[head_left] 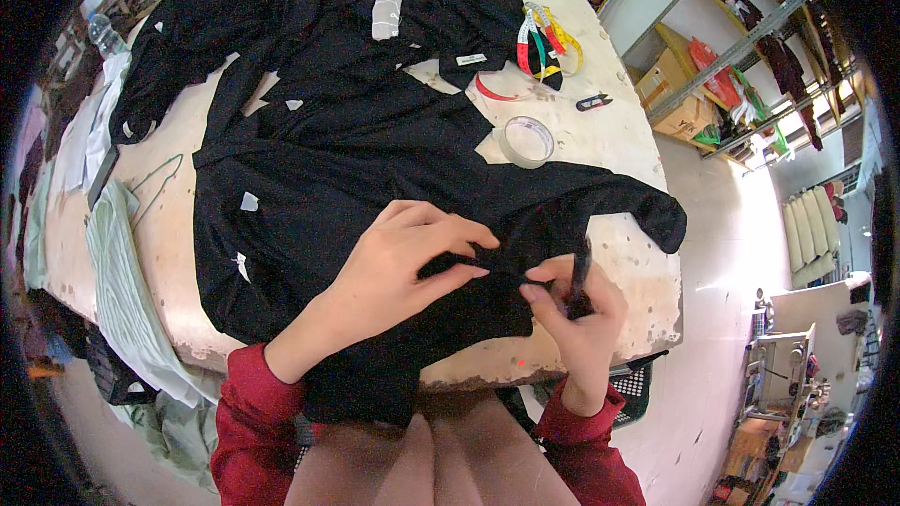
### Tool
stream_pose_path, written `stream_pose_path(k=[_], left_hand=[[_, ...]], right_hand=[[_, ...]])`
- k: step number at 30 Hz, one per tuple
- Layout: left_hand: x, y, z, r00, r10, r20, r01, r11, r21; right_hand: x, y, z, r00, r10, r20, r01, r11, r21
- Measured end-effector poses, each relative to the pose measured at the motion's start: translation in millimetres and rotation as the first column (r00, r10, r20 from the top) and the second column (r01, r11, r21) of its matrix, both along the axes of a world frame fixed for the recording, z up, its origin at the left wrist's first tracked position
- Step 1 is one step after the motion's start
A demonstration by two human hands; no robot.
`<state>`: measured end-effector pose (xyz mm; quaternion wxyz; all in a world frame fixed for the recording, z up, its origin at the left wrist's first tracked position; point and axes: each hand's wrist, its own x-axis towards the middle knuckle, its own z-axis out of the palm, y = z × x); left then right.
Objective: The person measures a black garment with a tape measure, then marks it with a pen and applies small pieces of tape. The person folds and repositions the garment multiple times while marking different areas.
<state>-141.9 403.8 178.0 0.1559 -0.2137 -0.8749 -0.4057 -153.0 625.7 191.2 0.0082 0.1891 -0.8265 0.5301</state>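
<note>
We saw black matte fabric pieces (337, 169) spread from the upper left of the frame through the centre, one strip curving out to centre right, all on a worn pale tabletop (619, 159). Left hand (412, 253), mid-frame, lay over the black cloth, thumb and fingertips moderately apart, a gap showing between them. Right hand (581, 309), right of centre, gripped a slim black pen-like tool (581, 267) that stood nearly upright; its thumb and index tips nearly met at the cloth. We could not tell whether they pinched the fabric, since dark met dark there. Both wrists came out of dark red sleeves (255, 412) at the lower edge.

Above the right hand we logged a translucent roll of tape (528, 165), then small black snips (592, 103) and a coiled multicoloured tape measure (564, 37) at upper right of centre. A sheer white fabric piece (389, 11) lay on the black cloth at top centre. Pale green striped cloth (131, 272) hung over the table edge at left.
</note>
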Motion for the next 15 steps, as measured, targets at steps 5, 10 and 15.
stream_pose_path(k=[5, 10, 15], left_hand=[[7, -6, -11, 0.897, 0.078, -0.435, -0.136, 0.985, -0.103], [19, -8, -13, 0.868, 0.102, -0.486, -0.201, 0.967, -0.156], [23, -9, -11, 0.875, 0.119, -0.469, -0.211, 0.966, -0.15]], right_hand=[[-6, 7, -19, 0.75, 0.025, -0.661, 0.029, 0.997, 0.07], [-2, 10, -18, 0.653, 0.087, -0.752, 0.047, 0.987, 0.155], [-5, 9, -21, 0.641, 0.081, -0.763, 0.006, 0.994, 0.11]])
